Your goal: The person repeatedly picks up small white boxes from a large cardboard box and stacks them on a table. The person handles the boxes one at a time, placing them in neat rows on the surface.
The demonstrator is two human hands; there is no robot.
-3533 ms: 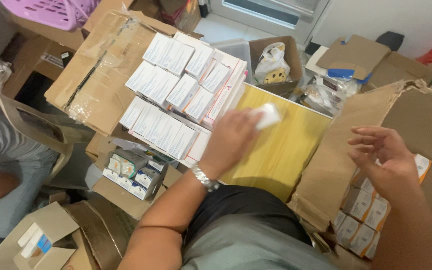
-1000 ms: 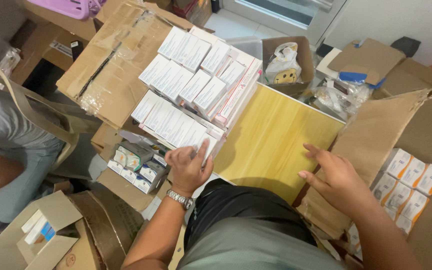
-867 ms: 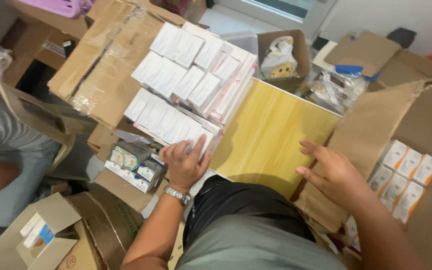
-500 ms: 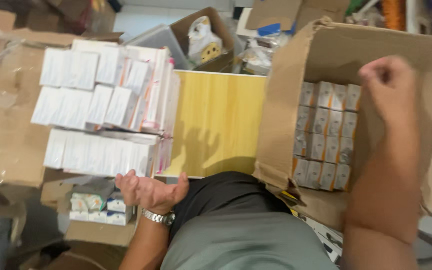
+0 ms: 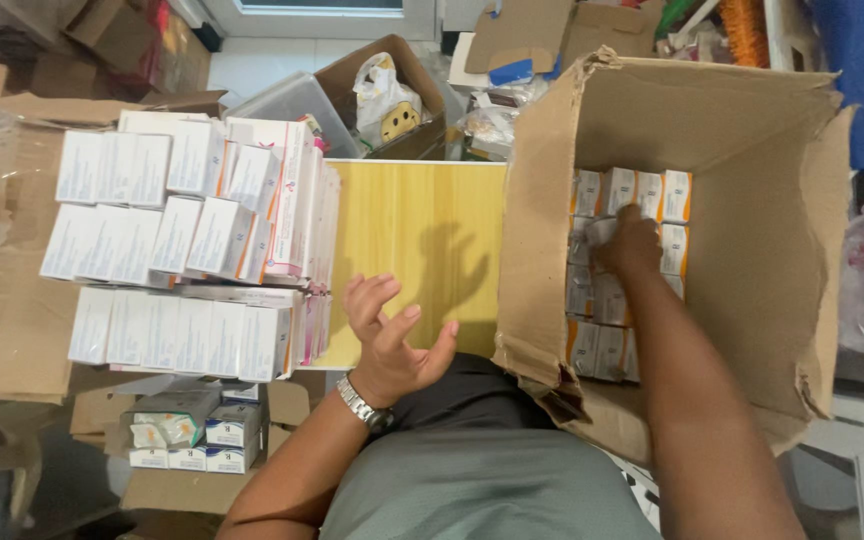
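A yellow wooden desk (image 5: 422, 240) is seen from above, crowded on every side with cardboard. On the right, a large brown cardboard box (image 5: 752, 130) lies open toward the viewer, its flaps torn at the edges. Inside it, small white cartons with orange edge stripes (image 5: 677, 195) are packed upright in rows against the left wall. The right hand (image 5: 630, 245) is reached deep into this box and is laid on the cartons near the far rows; its fingers are curled down onto one carton, though whether that carton is truly gripped cannot be told.

On the left of the desk, stacks of flat white cartons (image 5: 172, 230) are set out in neat rows on flattened cardboard, some edged in orange or pink, with a nearer row (image 5: 182, 335) lying just beside the desk's near left corner. The left hand (image 5: 392, 330) is held in the air above the near edge of the desk, palm turned up, fingers spread apart and empty. A metal wristwatch (image 5: 362, 405) is worn on that wrist.

Below the stacks, at near left, a small open box (image 5: 192, 430) holds white and green packets. At the far side, another open brown box (image 5: 392, 90) contains a white plastic bag with a yellow patch (image 5: 387, 105). A flat cardboard sheet with blue tape (image 5: 512, 45) lies at far right.
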